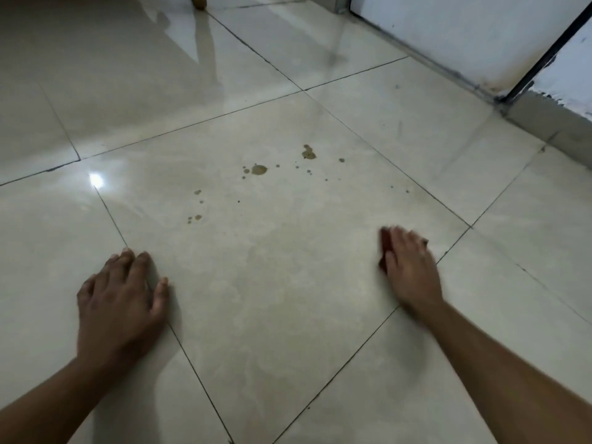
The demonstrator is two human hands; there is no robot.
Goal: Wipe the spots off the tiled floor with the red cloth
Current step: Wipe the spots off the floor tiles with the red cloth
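Home interior (glossy tiled floor (288,283), white wall (448,30)).

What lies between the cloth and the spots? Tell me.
Bare tile only, in the head view: the cloth under the right hand sits apart from the spots.

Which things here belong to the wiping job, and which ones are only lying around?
Job: red cloth under right hand; brown spots; tiled floor.
Not job: left hand resting on floor; brown object at top edge; white wall.
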